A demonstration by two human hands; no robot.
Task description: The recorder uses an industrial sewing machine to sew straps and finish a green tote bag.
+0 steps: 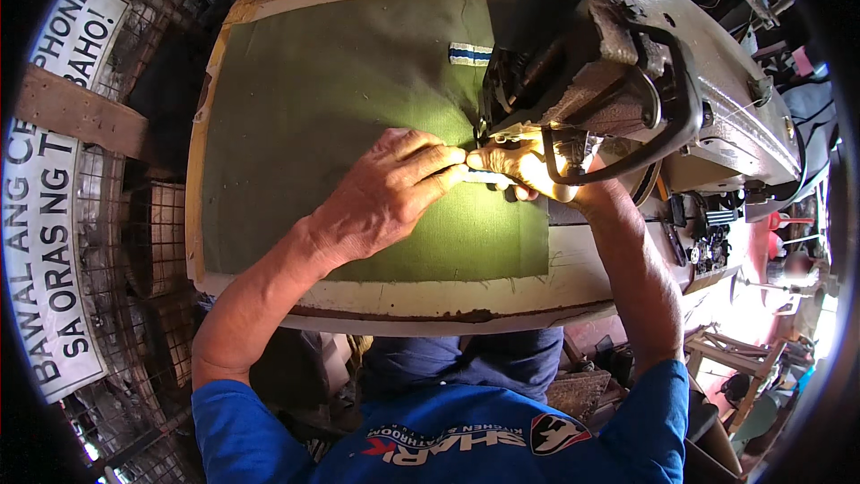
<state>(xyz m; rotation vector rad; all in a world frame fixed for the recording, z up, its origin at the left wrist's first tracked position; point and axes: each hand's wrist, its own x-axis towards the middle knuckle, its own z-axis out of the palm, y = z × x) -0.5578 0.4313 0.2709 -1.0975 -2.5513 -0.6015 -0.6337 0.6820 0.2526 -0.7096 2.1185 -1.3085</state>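
Olive-green fabric (296, 116) lies spread over the table under the sewing machine (573, 72). A short strip with white edges and a blue middle (470, 55) sits on the fabric's far part. Close to the needle area, a second pale strip (486, 177) shows between and below my fingertips. My left hand (394, 184) comes from the left with thumb and fingers pinched on the strip's left end. My right hand (528, 166) meets it from the right, its fingers closed on the strip too. The machine head partly covers the right hand, and the fingers hide most of the strip.
The worn table edge (421, 305) runs in front of my body. A black looped bar (681, 116) juts from the machine over my right wrist. Small metal parts (708, 246) sit at the right. Wire mesh (166, 215) and a wooden beam (81, 112) stand left.
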